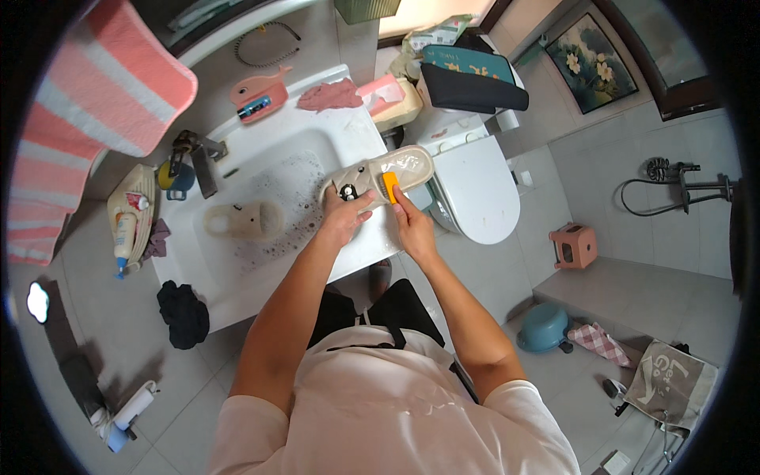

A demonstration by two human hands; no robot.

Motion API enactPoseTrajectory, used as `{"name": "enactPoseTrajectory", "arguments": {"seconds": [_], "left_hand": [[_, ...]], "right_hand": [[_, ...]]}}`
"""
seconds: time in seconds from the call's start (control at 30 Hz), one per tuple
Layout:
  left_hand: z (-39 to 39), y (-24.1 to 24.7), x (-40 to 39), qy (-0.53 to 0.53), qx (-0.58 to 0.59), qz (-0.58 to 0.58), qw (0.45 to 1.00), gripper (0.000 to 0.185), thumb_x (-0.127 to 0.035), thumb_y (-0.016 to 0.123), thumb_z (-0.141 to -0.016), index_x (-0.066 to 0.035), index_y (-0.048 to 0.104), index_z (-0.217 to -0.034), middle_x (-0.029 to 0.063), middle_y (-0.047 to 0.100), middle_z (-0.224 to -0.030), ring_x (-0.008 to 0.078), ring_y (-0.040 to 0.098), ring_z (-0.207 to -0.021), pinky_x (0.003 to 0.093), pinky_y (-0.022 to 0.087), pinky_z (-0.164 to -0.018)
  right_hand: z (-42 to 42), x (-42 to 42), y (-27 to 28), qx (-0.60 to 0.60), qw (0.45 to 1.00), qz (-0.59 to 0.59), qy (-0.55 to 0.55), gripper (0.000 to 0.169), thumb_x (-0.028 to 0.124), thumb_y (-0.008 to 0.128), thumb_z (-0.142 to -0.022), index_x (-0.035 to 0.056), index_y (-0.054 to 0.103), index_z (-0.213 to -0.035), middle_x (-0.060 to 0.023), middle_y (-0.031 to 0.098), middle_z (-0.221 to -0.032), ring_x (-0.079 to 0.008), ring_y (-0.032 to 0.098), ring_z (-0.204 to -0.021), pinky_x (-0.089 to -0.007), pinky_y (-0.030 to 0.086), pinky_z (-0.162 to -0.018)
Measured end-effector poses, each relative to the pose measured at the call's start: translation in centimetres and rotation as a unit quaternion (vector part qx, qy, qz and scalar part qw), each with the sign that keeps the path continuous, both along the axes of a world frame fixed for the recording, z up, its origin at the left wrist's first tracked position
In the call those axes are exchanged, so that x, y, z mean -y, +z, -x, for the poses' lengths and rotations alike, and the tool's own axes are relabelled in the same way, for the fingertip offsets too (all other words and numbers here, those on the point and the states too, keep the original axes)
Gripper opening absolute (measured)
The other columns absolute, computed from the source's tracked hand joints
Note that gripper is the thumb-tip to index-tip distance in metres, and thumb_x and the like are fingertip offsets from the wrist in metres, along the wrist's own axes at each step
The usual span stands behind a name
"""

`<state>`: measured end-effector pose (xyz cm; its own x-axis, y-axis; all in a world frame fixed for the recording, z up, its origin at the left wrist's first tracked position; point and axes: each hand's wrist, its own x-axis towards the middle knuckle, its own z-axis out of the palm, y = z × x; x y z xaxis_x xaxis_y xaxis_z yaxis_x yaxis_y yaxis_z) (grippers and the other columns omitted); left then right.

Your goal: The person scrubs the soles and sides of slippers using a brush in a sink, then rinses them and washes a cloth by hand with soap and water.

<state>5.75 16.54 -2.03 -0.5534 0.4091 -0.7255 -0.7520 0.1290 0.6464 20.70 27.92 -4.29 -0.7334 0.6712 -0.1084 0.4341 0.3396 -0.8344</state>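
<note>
A wet beige slide slipper (407,166) with a small black-and-white ornament on its strap is held over the right rim of the white sink. My left hand (347,215) grips it at the strap end. In my right hand (414,222) is a small yellow-orange brush (389,186), its bristles against the slipper beside the strap. A second beige slipper (243,220) lies in the sink basin (303,139), partly in water with foam and bubbles around it.
Behind the sink are a pink whale-shaped tray (259,95) and a pink cloth (330,95). A faucet (205,169), a blue cup (180,183) and a pump bottle (124,237) stand left. Black cloth (183,314) hangs at the near-left edge. A closed toilet (478,190) is right.
</note>
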Motion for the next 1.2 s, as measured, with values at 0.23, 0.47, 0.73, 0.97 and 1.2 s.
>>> {"name": "enactPoseTrajectory", "arguments": {"seconds": [0.23, 0.47, 0.73, 0.97, 1.2], "left_hand": [[2.1, -4.3, -0.9, -0.080, -0.313, 0.224, 0.919, 0.067, -0.026, 0.095, -0.076, 0.004, 0.065, -0.129, 0.0262, 0.073, -0.123, 0.0405, 0.071, -0.116, 0.0452, 0.053, -0.104], [2.0, -0.9, -1.9, -0.087, -0.174, 0.225, 0.955, 0.048, -0.024, 0.090, -0.084, 0.000, 0.070, -0.120, 0.0173, 0.076, -0.113, 0.0286, 0.075, -0.104, 0.0439, 0.063, -0.080], [3.0, -2.9, -1.7, 0.050, 0.138, 0.023, 0.989, 0.033, -0.018, 0.081, -0.097, -0.014, 0.067, -0.127, 0.0041, 0.069, -0.127, 0.0225, 0.065, -0.115, 0.0455, 0.061, -0.090], [-0.3, -2.2, -4.0, 0.097, 0.082, 0.037, 0.991, 0.028, -0.019, 0.079, -0.099, -0.013, 0.069, -0.124, 0.0015, 0.071, -0.121, 0.0221, 0.070, -0.104, 0.0412, 0.060, -0.073], [-0.1, -3.1, -4.5, 0.158, 0.092, 0.038, 0.982, 0.035, -0.016, 0.076, -0.101, -0.013, 0.063, -0.134, 0.0080, 0.071, -0.127, 0.0245, 0.073, -0.102, 0.0418, 0.060, -0.069]], "right_hand": [[1.0, -0.8, 0.1, 0.031, 0.998, -0.031, 0.045, 0.042, 0.031, 0.060, -0.109, 0.0278, 0.062, -0.152, -0.0245, 0.075, -0.099, -0.0453, 0.073, -0.084, -0.0502, 0.058, -0.076], [-2.3, 2.5, 3.7, 0.099, 0.991, -0.078, 0.044, 0.042, 0.023, 0.062, -0.108, 0.0281, 0.064, -0.150, -0.0237, 0.077, -0.106, -0.0423, 0.076, -0.086, -0.0461, 0.062, -0.077], [3.4, 1.4, 3.2, 0.183, 0.976, -0.104, 0.055, 0.043, 0.026, 0.058, -0.107, 0.0234, 0.064, -0.149, -0.0279, 0.073, -0.084, -0.0492, 0.071, -0.073, -0.0594, 0.057, -0.069], [6.8, 0.6, 4.2, 0.194, 0.980, -0.039, 0.016, 0.044, 0.025, 0.052, -0.110, 0.0160, 0.059, -0.152, -0.0295, 0.074, -0.095, -0.0524, 0.071, -0.085, -0.0566, 0.056, -0.079], [4.0, 1.9, 3.4, 0.203, 0.976, -0.058, 0.044, 0.044, 0.029, 0.051, -0.110, 0.0194, 0.059, -0.152, -0.0265, 0.076, -0.095, -0.0480, 0.073, -0.083, -0.0565, 0.058, -0.077]]}}
